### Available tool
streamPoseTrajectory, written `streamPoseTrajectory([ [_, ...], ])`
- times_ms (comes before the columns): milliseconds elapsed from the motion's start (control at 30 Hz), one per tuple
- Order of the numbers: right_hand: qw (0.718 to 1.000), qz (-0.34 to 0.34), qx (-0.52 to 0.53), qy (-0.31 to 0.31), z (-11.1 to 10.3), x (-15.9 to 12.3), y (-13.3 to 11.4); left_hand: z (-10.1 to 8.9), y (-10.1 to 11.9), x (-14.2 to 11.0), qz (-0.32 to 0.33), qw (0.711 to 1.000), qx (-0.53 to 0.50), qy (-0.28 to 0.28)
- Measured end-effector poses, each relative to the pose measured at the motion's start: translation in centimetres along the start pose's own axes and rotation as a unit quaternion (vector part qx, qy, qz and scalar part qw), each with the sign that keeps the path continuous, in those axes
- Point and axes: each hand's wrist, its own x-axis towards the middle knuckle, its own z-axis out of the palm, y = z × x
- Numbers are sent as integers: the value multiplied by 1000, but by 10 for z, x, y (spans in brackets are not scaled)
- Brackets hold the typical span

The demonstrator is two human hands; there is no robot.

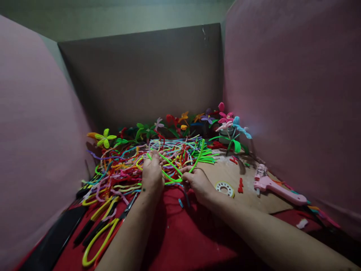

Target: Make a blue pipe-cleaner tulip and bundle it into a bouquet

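Bright green pipe cleaners [172, 162] stretch between my two hands, bent and crossing near the right fingers. My left hand [153, 169] pinches them at their left part, thumb on top, with a short end poking out beyond it. Closed around the crossing point is my right hand [196, 181], and one green length rises from there up and to the right. Both hands are held over the near edge of a big heap of many-coloured pipe cleaners [121, 165]. A bundle of green pipe cleaners [207, 156] lies just behind the right hand.
Yellow-handled scissors [98, 241] and yellow-and-black pliers [96, 218] lie at left. On the brown board [273, 201] at right are a pink glue gun [278, 186], a white tape roll [225, 189] and red scraps [240, 185]. Pipe-cleaner flowers [225, 120] line the back. Pink side panels [293, 94] flank the red cloth [180, 241].
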Motion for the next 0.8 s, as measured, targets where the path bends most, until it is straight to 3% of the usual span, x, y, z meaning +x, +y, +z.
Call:
streamPoseTrajectory([
  [133,1000,-4,-9,-18,-1,0,3,7,6,-4,-48,995,-82,13],
  [367,999,24,-17,-27,-2,0,4,7,14,-14,-30,983,-179,-42],
  [533,982,69,117,-130,-2,0,1,11,22,-24,-35,982,-173,-70],
  [800,976,-7,180,-123,2,-1,-5,14,41,-35,-39,977,-190,-92],
])
